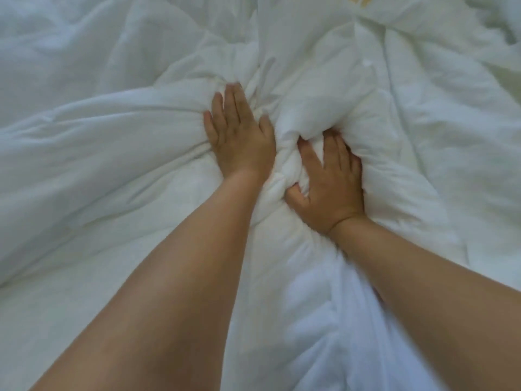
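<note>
A white, crumpled duvet (118, 153) fills the whole view. My left hand (239, 134) lies on it near the middle, fingers straight and pressed flat against a gathered ridge of fabric. Just to its right, my right hand (329, 179) grips a bunched fold of the same duvet, with fingers and thumb sunk into the cloth. Creases radiate outward from both hands. Both bare forearms reach in from the bottom of the frame.
A small yellow-gold mark (361, 0) shows on the white fabric at the top edge. Thick soft folds rise to the left and the upper right. Nothing but bedding is in view.
</note>
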